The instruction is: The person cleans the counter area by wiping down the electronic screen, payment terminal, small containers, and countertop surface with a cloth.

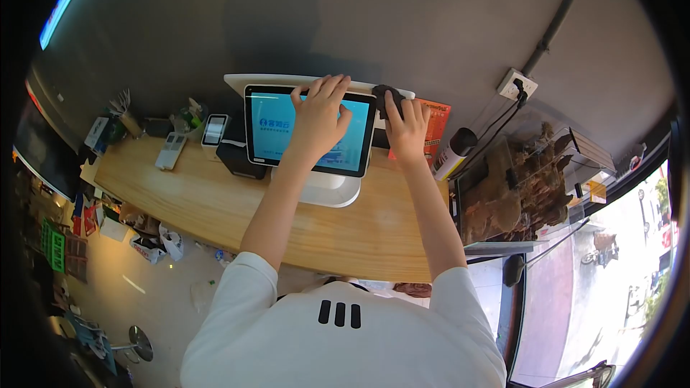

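A tablet-like touchscreen terminal (273, 145) with a lit blue screen stands on a white base (330, 192) on the wooden counter. My left hand (321, 111) lies over the upper part of the screen, its fingers spread and reaching the top edge. A dark cloth (389, 100) is under the fingers of my right hand (408, 121), at the right end of the white panel (241, 83) behind the screen. An orange-red sheet (437, 128) shows beside and behind my right hand.
On the wooden counter (144, 176) are a calculator (171, 151), a card terminal (215, 130) and a black box (239, 157) at left. A spray can (454, 152) and a glass tank (503, 190) stand at right. Cables hang from a wall socket (517, 86).
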The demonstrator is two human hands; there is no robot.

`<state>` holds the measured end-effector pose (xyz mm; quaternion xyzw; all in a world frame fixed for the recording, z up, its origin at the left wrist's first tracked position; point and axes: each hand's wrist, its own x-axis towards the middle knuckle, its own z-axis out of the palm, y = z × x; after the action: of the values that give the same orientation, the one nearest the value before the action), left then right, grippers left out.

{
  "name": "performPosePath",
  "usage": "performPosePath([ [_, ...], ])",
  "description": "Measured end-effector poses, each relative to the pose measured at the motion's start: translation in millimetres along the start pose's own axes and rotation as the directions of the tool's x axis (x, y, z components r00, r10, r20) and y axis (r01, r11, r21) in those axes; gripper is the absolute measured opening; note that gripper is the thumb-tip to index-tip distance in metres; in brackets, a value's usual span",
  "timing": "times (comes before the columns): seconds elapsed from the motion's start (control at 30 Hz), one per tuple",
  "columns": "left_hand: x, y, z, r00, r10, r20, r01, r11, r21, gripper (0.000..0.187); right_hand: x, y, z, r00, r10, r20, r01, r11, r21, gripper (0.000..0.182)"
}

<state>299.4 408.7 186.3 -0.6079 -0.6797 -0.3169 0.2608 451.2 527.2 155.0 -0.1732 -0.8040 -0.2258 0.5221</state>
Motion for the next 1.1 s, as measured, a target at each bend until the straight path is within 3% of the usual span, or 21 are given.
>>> performPosePath([
  [0.13, -0.6, 0.0, 0.5, 1.000, -0.006, 0.008, 0.006, 1.000, -0.003, 0.045, -25.1, 14.7, 14.1, 0.998, -0.048, -0.028, 0.049, 0.998, 0.032, 0.038],
  [0.23, -0.8, -0.1, -1.0, 1.000, -0.003, 0.010, 0.002, 1.000, 0.016, 0.046, -48.1, 24.3, 13.7, 0.987, -0.128, 0.100, 0.132, 0.991, -0.037, 0.038],
  [0.43, -0.8, 2.1, 1.7, 1.000, -0.008, 0.018, 0.007, 1.000, 0.025, 0.048, -28.6, 23.8, 7.5, 0.990, -0.136, 0.021, 0.137, 0.989, -0.055, 0.042],
  [0.6, -1.6, 4.4, 0.4, 1.000, 0.002, 0.019, -0.004, 0.997, 0.071, 0.049, -65.6, 31.1, 28.6, 0.964, -0.200, 0.178, 0.198, 0.980, 0.028, 0.041],
  [0.7, 0.5, 3.4, 0.4, 0.999, 0.001, 0.034, -0.004, 0.998, 0.069, 0.049, -42.0, 24.0, 12.2, 0.990, -0.137, 0.027, 0.138, 0.990, -0.021, 0.040],
  [0.8, -0.6, 4.6, -2.1, 0.998, -0.001, 0.061, -0.003, 0.998, 0.062, 0.050, -33.9, 19.0, 11.1, 0.995, -0.088, 0.056, 0.086, 0.996, 0.039, 0.038],
  [0.9, -1.6, 7.2, -3.5, 0.996, -0.009, 0.085, 0.004, 0.998, 0.061, 0.052, -68.2, 23.6, 44.4, 0.956, -0.233, 0.177, 0.226, 0.972, 0.062, 0.037],
  [1.03, 1.2, 7.1, -3.7, 0.996, -0.019, 0.090, 0.012, 0.997, 0.082, 0.051, -66.1, 24.1, 22.7, 0.971, -0.189, 0.148, 0.185, 0.982, 0.036, 0.036],
  [1.1, 2.5, 7.4, -3.9, 0.995, -0.020, 0.098, 0.012, 0.996, 0.084, 0.051, -39.6, 18.6, 3.8, 0.987, -0.160, 0.035, 0.158, 0.986, 0.058, 0.034],
])
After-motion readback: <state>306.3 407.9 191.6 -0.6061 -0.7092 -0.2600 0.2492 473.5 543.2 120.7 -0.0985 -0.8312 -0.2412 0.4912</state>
